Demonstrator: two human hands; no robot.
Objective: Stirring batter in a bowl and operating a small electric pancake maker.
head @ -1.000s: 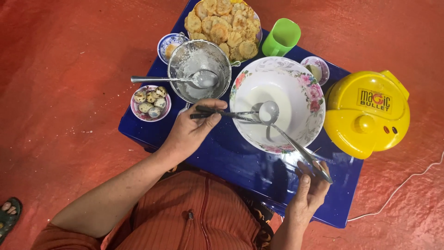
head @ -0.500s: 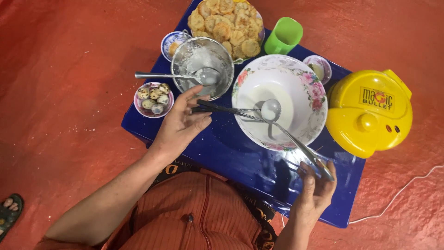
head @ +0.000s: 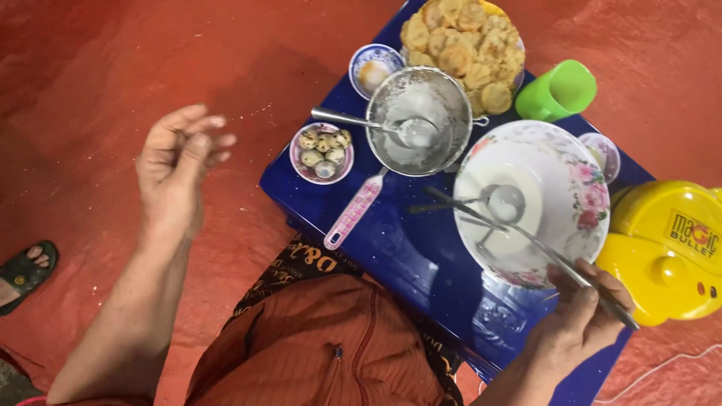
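Right hand (head: pixel 583 319) is gripping the ladle (head: pixel 526 225) at the bowl's (head: pixel 579 180) five o'clock; left hand (head: pixel 177 165) is hovering loose, fingers apart, holding nothing.

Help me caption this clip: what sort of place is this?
Probably a home or street-side cooking spot at floor level: a low blue table on a red floor, with a floral bowl of white batter and a plate of fried golden cakes.

1. Single head-worn view, looking steeply down from above the wearer's lap.
2. Faces a low glossy blue table (head: pixel 391 248) on a red floor (head: pixel 113 68), the table tilted diagonally across the right half.
3. Close range: forearms enter from the bottom edge.
4. No second view to overlap with.
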